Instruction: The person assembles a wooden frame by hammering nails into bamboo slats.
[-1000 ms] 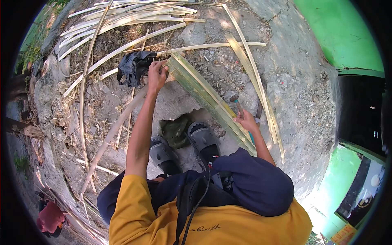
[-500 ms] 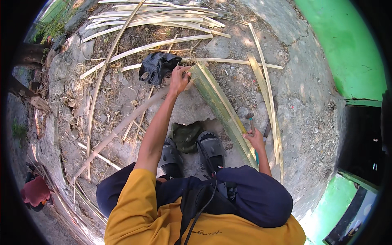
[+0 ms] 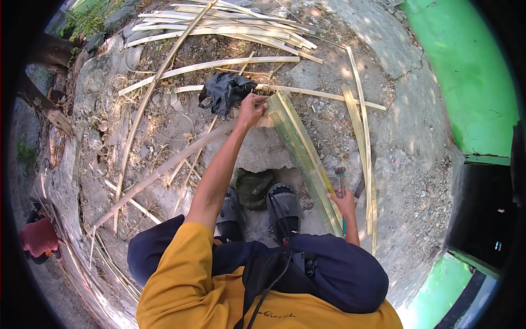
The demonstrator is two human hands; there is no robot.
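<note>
While left hand grips bamboo strips, black bag beside

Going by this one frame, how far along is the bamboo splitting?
Done: many thin pale bamboo strips lie piled at the far end, others scattered on the dirt. In hand: the left hand grips the far end of a long green split bamboo piece; the right hand holds its near end, beside a dark-handled tool. Left: this green piece remains wide.

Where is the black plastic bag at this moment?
In the head view, the black plastic bag lies on the ground, just left of the left hand, among bamboo strips.
</note>
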